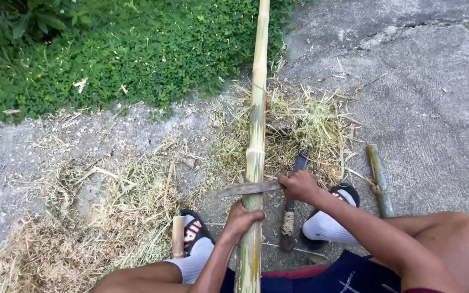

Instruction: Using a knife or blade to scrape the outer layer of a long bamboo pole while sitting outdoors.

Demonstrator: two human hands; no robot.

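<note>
Seated person, head view looking down over the knees at a long bamboo pole (pixel 256 135) that runs from between the legs up and away across the concrete ground (pixel 424 108) toward a patch of green groundcover (pixel 137 49).

Left hand (pixel 242 218) — fingers wrapped shut around the pole near its close end, steadying it. Right hand (pixel 298 186) — clenched on the handle of a knife (pixel 248 189), whose flat dark blade lies crosswise against the pole just above the left hand, edge touching the stalk.

Pale shavings and dry fibres (pixel 137 206) lie heaped to the left and around the pole's middle. A short cut piece of bamboo (pixel 379 182) lies well to the right; a smaller pale offcut (pixel 178 236) stands beside the left foot. A second tool (pixel 291 209) with a wrapped handle rests on the ground between the feet, which wear white socks and dark sandals (pixel 194 230).
</note>
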